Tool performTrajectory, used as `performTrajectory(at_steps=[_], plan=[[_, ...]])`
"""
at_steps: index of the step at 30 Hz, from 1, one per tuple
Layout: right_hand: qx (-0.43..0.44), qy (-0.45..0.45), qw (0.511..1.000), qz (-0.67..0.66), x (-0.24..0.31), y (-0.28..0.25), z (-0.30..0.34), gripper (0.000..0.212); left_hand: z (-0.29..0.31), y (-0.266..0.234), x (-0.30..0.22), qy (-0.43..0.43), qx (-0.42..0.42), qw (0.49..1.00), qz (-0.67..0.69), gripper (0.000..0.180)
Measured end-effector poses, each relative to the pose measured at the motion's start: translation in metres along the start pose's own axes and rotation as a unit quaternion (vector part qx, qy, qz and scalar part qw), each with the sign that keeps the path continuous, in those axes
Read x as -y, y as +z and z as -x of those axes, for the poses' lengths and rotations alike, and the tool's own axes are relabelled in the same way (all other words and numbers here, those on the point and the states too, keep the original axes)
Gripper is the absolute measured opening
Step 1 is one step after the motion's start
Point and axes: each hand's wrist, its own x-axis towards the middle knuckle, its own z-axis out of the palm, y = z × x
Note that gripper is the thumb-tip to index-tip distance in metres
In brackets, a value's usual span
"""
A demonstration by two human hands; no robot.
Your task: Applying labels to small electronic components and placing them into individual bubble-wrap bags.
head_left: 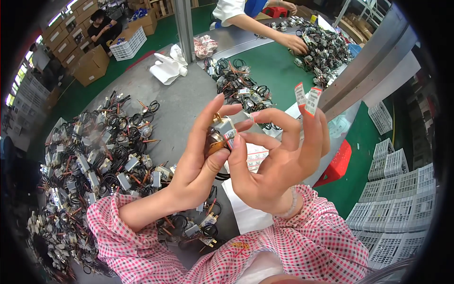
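My left hand [196, 163] grips a small thermostat [222, 130], which has a grey metal box, brass-coloured parts and a dark round part. A small red-and-white label [231, 136] lies against its side. Pressed to that label is the thumb of my right hand [276, 165], with bent fingers close behind it. A small white piece [249, 116] shows at the right index fingertip. Two more labels, a left one [300, 94] and a right one [313, 101], cling to raised fingertips of my right hand. Parts of the thermostat are hidden by fingers.
A large heap of thermostats [94, 165] with black coiled leads covers the left of the grey table [175, 102]. Another row [243, 90] lies ahead. White gloves [168, 68] rest near a metal post [183, 28]. A co-worker's hand [294, 43] touches the far heap [324, 52]. A red stool [336, 165] stands right.
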Motion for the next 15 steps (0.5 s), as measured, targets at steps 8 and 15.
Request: performTrajectory(at_steps=[8,15], plan=[[-0.013,0.081,0.996,-0.045,-0.019,0.003,0.003,0.086,0.0,-0.008,0.007,0.009,-0.01,1.0,0.008,0.059],[-0.051,0.093,0.994,-0.03,-0.044,-0.018,-0.008,0.092,0.001,-0.003,0.001,-0.004,0.021,1.0,-0.004,0.063]])
